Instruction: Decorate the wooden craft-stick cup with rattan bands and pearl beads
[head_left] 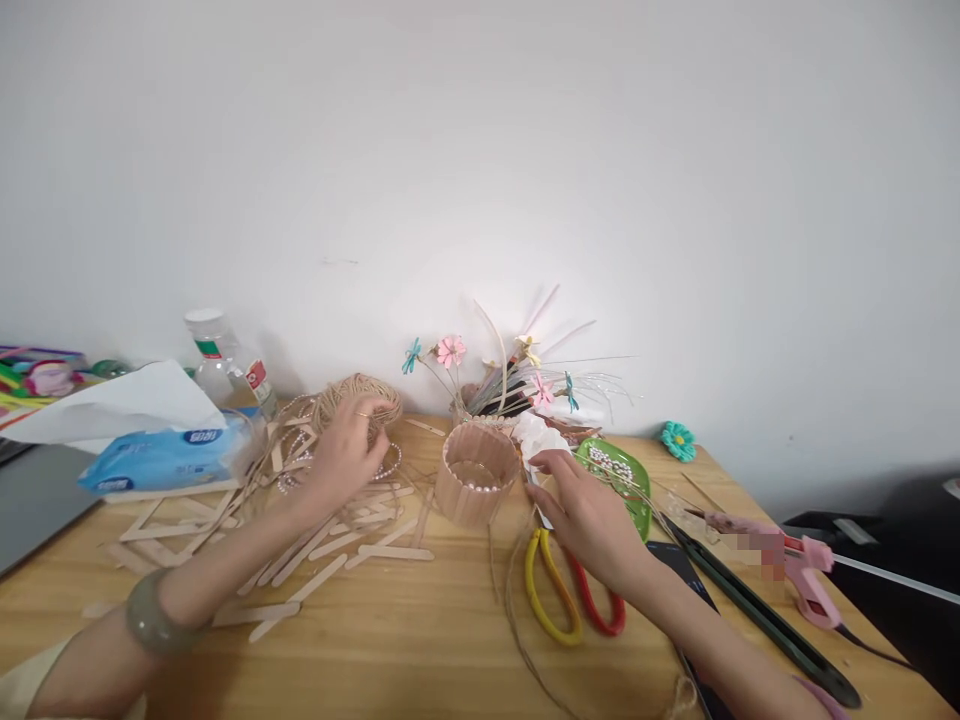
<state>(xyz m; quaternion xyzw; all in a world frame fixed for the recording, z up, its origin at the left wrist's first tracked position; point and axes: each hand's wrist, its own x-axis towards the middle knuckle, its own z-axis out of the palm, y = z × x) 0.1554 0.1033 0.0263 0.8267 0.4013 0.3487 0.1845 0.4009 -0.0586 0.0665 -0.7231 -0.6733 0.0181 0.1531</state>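
My left hand (351, 445) lies on the near side of a ball of twine (356, 392), its fingers curled over it. My right hand (589, 510) is closed beside a crumpled white tissue (538, 436), its fingertips over the blades of scissors with yellow and red handles (553, 590). What those fingertips pinch is hidden. Between my hands stands a round cup of wooden sticks (469, 490) with a row of pearl beads inside. A loose strand of twine (517, 620) trails down the table to the right of the cup.
Craft sticks (322, 570) and pearl strings cover the left. Behind them are a blue wipes pack (169, 455) and a clear bottle (214, 355). Felt flowers (451, 350) stand at the back. Rightward lie a green bead tray (637, 480), black tongs (765, 610) and a pink glue gun (806, 575).
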